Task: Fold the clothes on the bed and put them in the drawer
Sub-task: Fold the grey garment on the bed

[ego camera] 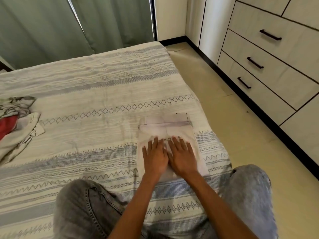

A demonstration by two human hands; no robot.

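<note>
Bedroom scene: bed (96,94) covered by a cream spread with grey-blue woven bands and diamond rows, green curtains (51,26) behind it, beige floor (224,121) at right. Person kneels or sits on the bed, both knees in grey jeans (82,209) at the lower frame edge.

Both forearms reach forward, bare. Left hand (155,156) and right hand (183,156) lie palm down, side by side and touching along the inner edges, fingers straight and slightly spread, pressing flat on the near half of a folded white garment (165,130). Neither hand curls round or pinches anything; fingertips blur a little with motion.

Folded white garment sits on the bed near its right edge, just ahead of the knees, a neat rectangle with dark stitch lines and a layer showing at its far end. One such piece.

Unfolded clothes pile (17,123) lies at the far left of the bed, well apart from the hands: pale fabric, a grey printed piece, something red. Exact count of pieces cannot be told.

Drawer unit (269,66) stands across the floor at right: three stacked drawers, each with one black bar handle (255,62), all closed. White cabinet panels above and beside them.

No readable writing, labels or brands anywhere.
</note>
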